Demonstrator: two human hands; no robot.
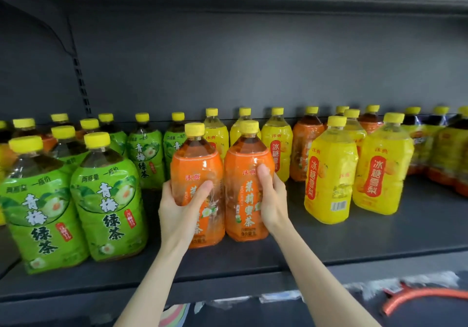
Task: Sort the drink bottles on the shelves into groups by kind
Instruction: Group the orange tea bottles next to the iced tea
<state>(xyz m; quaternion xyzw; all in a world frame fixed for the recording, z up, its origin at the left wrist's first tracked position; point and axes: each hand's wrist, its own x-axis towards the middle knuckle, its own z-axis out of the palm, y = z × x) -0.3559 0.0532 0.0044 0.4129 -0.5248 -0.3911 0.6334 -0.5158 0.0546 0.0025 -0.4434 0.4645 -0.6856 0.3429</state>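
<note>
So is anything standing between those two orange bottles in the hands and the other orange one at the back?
Partly. A yellow bottle stands right beside the back orange bottle, towards the held orange bottles. The shelf directly before it looks bare.

Forearms reach forward; left grip clasps the left orange bottle, right grip the right orange bottle.
</note>
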